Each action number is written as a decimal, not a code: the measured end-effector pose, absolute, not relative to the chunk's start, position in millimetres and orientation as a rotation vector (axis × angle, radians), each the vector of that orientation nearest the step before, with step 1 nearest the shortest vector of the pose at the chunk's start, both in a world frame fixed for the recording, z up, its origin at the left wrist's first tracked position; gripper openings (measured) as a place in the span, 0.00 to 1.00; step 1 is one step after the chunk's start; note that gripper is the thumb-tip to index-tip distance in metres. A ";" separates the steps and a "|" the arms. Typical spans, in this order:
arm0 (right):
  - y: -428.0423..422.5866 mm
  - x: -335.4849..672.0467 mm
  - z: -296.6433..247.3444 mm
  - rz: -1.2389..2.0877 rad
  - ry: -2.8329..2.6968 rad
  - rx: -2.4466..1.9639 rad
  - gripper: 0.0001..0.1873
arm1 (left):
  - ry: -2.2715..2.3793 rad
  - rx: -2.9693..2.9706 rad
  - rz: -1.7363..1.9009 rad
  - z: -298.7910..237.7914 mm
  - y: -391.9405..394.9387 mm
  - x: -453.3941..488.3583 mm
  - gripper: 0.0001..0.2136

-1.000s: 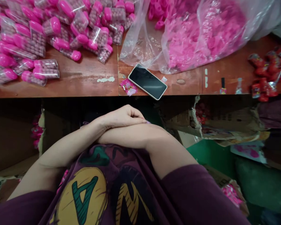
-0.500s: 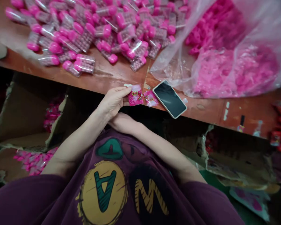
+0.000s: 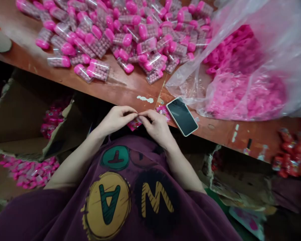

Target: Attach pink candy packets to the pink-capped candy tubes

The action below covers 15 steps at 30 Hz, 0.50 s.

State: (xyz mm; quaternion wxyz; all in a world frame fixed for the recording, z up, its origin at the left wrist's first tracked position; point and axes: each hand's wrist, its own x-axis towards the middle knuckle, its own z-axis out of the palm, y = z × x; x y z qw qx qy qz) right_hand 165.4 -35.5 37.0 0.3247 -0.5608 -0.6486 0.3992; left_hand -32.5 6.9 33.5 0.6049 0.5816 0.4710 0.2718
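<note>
My left hand [image 3: 117,118] and my right hand [image 3: 157,127] meet at the table's front edge, thumbs and forefingers pinched close together. Between them is a small pink printed packet [image 3: 134,125], its upper edge at the fingertips and its lower part showing beneath. Both hands are closed on this packet, though the fingers cover much of it. Just right of my right hand lies another pink packet [image 3: 163,110], partly under a phone [image 3: 182,116] with a dark screen and a pale case.
Clear bottles with pink caps and small pink balls [image 3: 97,43] are heaped at the back. A plastic bag of pink pieces [image 3: 245,95] stands at right, red packets [image 3: 291,154] beyond it. Below the table are cardboard boxes [image 3: 27,117], and pink bottles [image 3: 30,170] at lower left.
My right hand has risen from below to meet the left at the packet. The packet has come down off the tabletop toward my body. The view has shifted slightly.
</note>
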 end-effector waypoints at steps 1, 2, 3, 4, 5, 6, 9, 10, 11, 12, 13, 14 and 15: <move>-37.0 161.7 30.5 1.088 -1.554 -1.483 0.09 | 1.096 1.221 0.635 30.9 4.6 -35.3 0.08; -38.9 158.6 23.7 1.121 -1.397 -1.489 0.09 | 1.092 1.090 0.635 28.0 1.5 -36.8 0.11; -40.9 155.9 17.0 1.144 -1.245 -1.493 0.10 | 1.084 0.967 0.631 24.9 -2.3 -36.4 0.13; -42.8 153.5 10.7 1.156 -1.108 -1.493 0.12 | 1.078 0.858 0.628 21.8 -6.6 -33.9 0.14; -44.5 151.0 5.1 1.158 -0.992 -1.490 0.14 | 1.072 0.758 0.635 18.9 -11.1 -29.5 0.15; -46.0 148.6 0.2 1.158 -0.900 -1.482 0.15 | 1.067 0.665 0.651 16.2 -15.4 -23.5 0.16; -48.6 142.7 -9.5 1.161 -0.741 -1.431 0.19 | 1.058 0.475 0.756 10.8 -24.4 -3.0 0.16; -49.1 142.4 -10.5 1.172 -0.726 -1.415 0.21 | 1.070 0.471 0.801 10.0 -25.2 2.0 0.15; -49.5 143.4 -10.2 1.192 -0.728 -1.402 0.23 | 1.092 0.506 0.844 9.7 -24.7 4.9 0.14; -49.9 145.8 -8.4 1.213 -0.743 -1.394 0.26 | 1.117 0.583 0.872 9.8 -23.0 5.7 0.12; -50.4 149.4 -5.3 1.239 -0.772 -1.386 0.28 | 1.131 0.698 0.874 10.3 -20.2 4.5 0.11; -50.9 153.9 -1.2 1.273 -0.817 -1.378 0.29 | 1.132 0.834 0.847 11.2 -16.7 1.6 0.10; -51.3 158.8 3.5 1.312 -0.871 -1.371 0.29 | 1.119 0.970 0.798 12.5 -12.9 -2.1 0.09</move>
